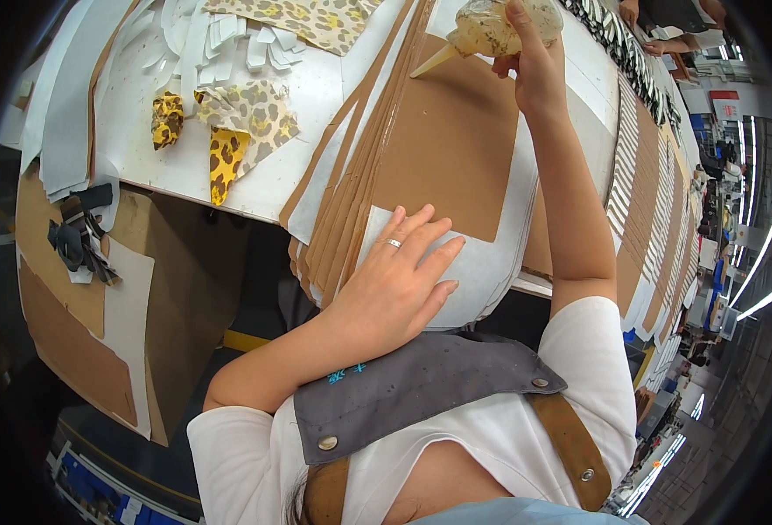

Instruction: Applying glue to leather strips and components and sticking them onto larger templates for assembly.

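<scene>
Layered brown-and-white sheets (447, 149) lie beneath my grip: the right hand (536, 72) clasps a nozzled bottle (488, 28); to its left, my left hand (390, 284) rests spread.

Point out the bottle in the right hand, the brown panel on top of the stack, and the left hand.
Bottle (489, 27): head view, middle of its rounded body.
Brown panel (452, 144): head view, middle of its top face.
Left hand (394, 282): head view, back of the hand.
</scene>
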A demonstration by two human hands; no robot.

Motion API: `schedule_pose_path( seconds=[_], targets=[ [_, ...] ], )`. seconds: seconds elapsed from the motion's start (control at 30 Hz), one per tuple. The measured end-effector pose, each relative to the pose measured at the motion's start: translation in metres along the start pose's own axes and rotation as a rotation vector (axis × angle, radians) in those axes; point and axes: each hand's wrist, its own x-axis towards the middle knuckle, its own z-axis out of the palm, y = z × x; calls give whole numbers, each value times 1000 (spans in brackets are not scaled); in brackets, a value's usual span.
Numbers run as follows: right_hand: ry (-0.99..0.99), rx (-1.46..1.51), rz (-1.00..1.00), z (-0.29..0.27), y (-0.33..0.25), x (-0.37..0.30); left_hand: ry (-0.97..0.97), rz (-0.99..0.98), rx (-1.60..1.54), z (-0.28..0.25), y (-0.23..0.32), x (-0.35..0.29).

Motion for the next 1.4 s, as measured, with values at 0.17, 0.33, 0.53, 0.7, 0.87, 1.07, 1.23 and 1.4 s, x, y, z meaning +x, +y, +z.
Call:
schedule_pose_path(
  seconds=[0.17, 0.33, 0.53, 0.7, 0.87, 1.07, 1.23, 1.4],
  targets=[
    [2, 53, 44, 5, -1, -14, -6, -4, 4, 0, 1, 0],
    [-48, 33, 60, 2, 7, -25, -1, -2, 1, 0, 0, 0],
    [-19, -11, 24, 9, 8, -42, 4, -1, -5, 1, 0, 0],
    [-36, 11, 68, 13, 2, -58, 12, 1, -3, 1, 0, 0],
    [-8, 27, 93, 22, -8, -76, 20, 0, -5, 2, 0, 0],
    [-52, 46, 152, 23, -12, -95, 27, -1, -3, 2, 0, 0],
    [-43, 31, 161, 26, -13, -111, 33, -3, 8, 3, 0, 0],
    [-127, -28, 79, 13, -11, -125, 37, -10, -10, 3, 0, 0]
  ],
)
